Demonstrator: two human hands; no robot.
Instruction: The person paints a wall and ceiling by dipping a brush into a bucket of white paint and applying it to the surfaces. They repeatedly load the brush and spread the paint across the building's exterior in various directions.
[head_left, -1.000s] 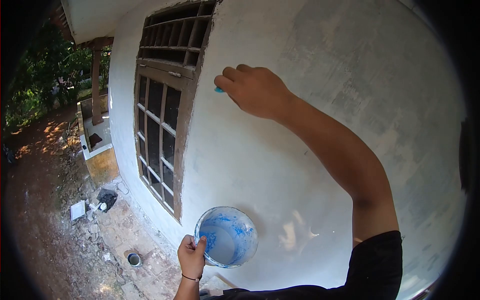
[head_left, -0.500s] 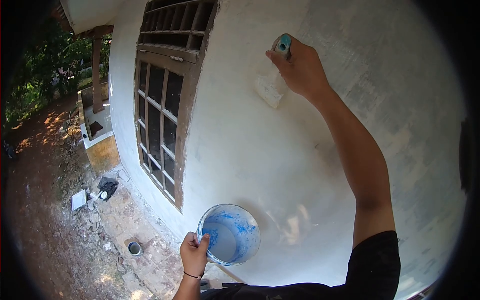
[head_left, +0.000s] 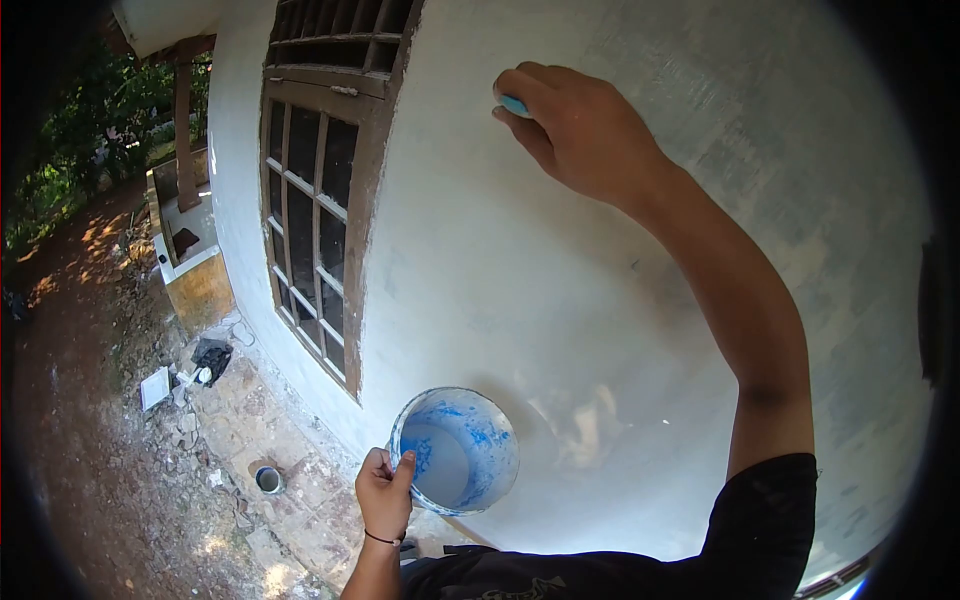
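Observation:
My left hand (head_left: 386, 496) grips the rim of a bucket (head_left: 497, 440) at the lower middle, with the thumb over the edge. Blue smears coat the bucket's inner wall, and pale liquid (head_left: 443, 467) lies in it. Higher up, my right hand (head_left: 570, 120) is closed around the turquoise handle of a brush (head_left: 514, 104), close to the whitish wall (head_left: 500, 250). The brush's bristles are hidden behind the hand. Uneven grey patches show on the wall to the right of that hand.
A brown-framed window (head_left: 377, 170) with panes is on the left of the wall. On the ground below are a small can (head_left: 268, 480), a black plastic bag (head_left: 211, 359) and a white square object (head_left: 155, 389). A post (head_left: 185, 140) stands farther back.
My right hand has moved left and turned, so the brush's bristles no longer show. The bucket and my left hand sit slightly higher in view.

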